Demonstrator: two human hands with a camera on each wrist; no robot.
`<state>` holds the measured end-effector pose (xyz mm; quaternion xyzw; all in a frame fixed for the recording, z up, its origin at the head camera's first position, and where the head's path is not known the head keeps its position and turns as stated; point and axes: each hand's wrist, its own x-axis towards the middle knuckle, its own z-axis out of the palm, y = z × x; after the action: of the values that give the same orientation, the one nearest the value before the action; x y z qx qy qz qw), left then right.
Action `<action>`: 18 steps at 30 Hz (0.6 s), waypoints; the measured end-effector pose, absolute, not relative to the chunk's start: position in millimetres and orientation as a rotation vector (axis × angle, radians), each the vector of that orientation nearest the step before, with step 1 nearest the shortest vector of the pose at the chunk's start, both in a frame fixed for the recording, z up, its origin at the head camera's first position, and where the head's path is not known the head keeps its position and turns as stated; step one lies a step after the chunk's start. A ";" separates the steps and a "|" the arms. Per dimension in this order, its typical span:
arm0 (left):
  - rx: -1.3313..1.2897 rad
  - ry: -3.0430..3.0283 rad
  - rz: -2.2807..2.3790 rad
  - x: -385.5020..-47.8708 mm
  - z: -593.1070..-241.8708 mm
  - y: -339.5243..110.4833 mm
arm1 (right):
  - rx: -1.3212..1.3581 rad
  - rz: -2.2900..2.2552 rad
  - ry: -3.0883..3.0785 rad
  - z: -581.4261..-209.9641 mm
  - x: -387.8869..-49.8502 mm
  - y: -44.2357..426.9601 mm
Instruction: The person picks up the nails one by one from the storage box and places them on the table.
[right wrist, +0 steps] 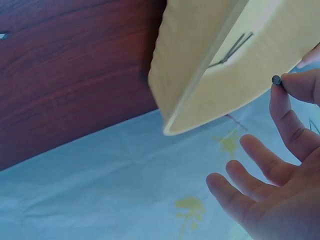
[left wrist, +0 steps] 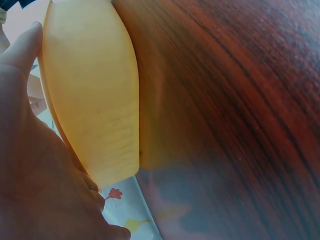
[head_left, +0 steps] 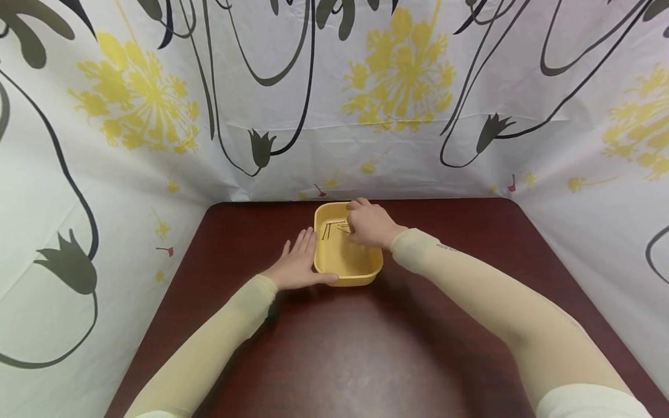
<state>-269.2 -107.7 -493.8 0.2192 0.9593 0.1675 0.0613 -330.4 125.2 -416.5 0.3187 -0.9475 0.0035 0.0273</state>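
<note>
A yellow plastic bin (head_left: 342,259) sits on the table near its back edge. Several thin dark nails (right wrist: 234,48) lie loose on its floor, toward the far end. My left hand (head_left: 297,266) rests against the bin's left side with straight fingers, its thumb along the near rim. In the right wrist view, the thumb and index finger of my right hand (right wrist: 280,165) pinch a nail (right wrist: 276,80); only its round head shows. That hand (head_left: 370,225) is over the bin's far right part, hiding some of the nails. Its other fingers are loosely bent, apart from the nail.
The dark red wooden table (head_left: 334,348) stretches around the bin. A white curtain (head_left: 324,110) printed with yellow flowers and dark stems hangs just behind the table and along both sides. In the right wrist view, a small shiny bit (right wrist: 4,35) shows at the left edge.
</note>
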 end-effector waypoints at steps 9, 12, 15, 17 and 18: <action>0.646 2.889 0.527 -270.7 -497.5 -109.0 | 0.958 0.001 -2.882 -400.2 -333.3 153.3; 0.650 2.887 0.517 -270.0 -496.6 -107.9 | 0.951 -0.008 -2.850 -399.1 -335.8 167.0; 0.652 2.886 0.520 -270.0 -496.1 -107.6 | 0.950 -0.012 -2.819 -398.1 -336.2 182.3; 0.652 2.886 0.526 -269.8 -495.2 -107.8 | 0.948 -0.009 -2.815 -396.8 -334.4 192.4; 0.650 2.887 0.527 -269.5 -494.8 -108.0 | 0.946 -0.009 -2.814 -396.6 -333.5 197.8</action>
<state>-269.5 -108.0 -494.8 0.2159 0.9582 0.1750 0.0680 -333.5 197.8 -396.6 0.3175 -0.9443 -0.0030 0.0865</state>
